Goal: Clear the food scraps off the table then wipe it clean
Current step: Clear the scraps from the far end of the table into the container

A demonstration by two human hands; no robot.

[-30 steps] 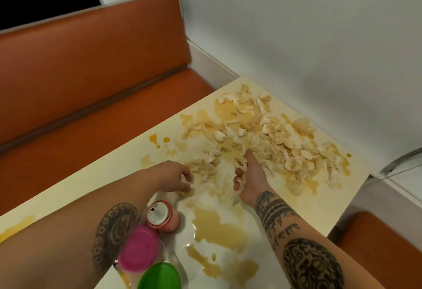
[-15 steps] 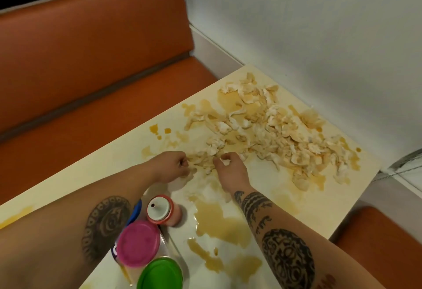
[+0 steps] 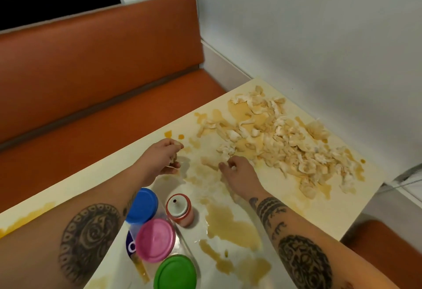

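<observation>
Gripping a clump of food scraps [image 3: 285,142] in the curled left hand [image 3: 163,158]; pinching another with the right hand [image 3: 239,174] at the heap's near edge, far right on the table [image 3: 342,208]. Near left: blue-lidded tub [image 3: 142,205], pink-lidded tub [image 3: 156,239], green-lidded tub [image 3: 174,272], contents hidden; red-capped bottle [image 3: 179,207]. On a dark label [image 3: 131,246], possibly "o".

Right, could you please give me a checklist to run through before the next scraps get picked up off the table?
1. Left grip holds gathered scraps: ok.
2. Right grip pinches a scrap at the pile's near edge: ok.
3. Scrap pile off the table: not ok, most lies there.
4. Red-capped bottle upright, apart from both grips: ok.
5. Brown spill wiped: not ok.
6. Bin or cloth within reach: cannot tell, none in view.
</observation>
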